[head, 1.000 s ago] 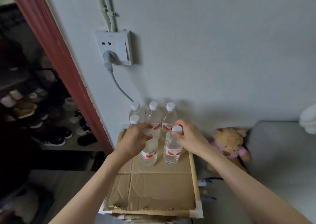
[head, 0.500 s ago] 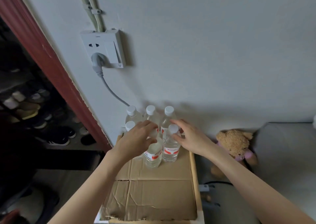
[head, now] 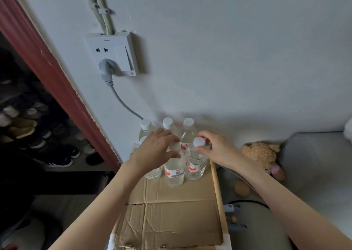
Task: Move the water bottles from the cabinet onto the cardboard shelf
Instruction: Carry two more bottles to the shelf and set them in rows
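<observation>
Bottles (head: 174, 170) stand grouped at twelve o'clock on the cardboard shelf (head: 171, 219); left hand (head: 156, 150) grips one's top, right hand (head: 217, 148) pinches another's cap.

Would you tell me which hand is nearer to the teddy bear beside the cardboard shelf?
Right. The right hand is on a bottle cap at the shelf's right edge, a short way left of the teddy bear; the left hand is farther left.

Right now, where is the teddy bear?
In the head view the teddy bear lies low on the right, past the cardboard shelf's right edge, against the wall behind the right hand.
</observation>
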